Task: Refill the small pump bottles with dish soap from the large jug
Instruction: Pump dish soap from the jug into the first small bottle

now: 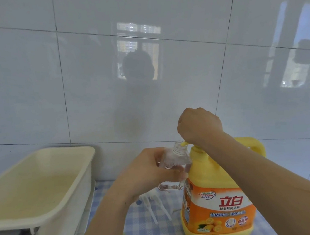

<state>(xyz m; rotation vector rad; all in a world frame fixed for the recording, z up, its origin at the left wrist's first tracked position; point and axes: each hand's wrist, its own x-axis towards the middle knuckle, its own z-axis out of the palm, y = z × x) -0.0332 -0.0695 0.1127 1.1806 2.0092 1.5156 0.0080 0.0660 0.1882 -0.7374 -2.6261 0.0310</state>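
White glossy wall tiles rose behind the jug. Left of the jug sat a cream plastic tub, rectangular with rounded corners. The jug itself was squat yellow plastic with an orange label, standing on a blue-and-white checked cloth over the desk. The right hand was curled down over the jug's yellow pump. The left hand, just left of the jug, gripped a clear small bottle, tilted, its threaded open mouth at the spout tip. White pump heads lay by the jug's base.
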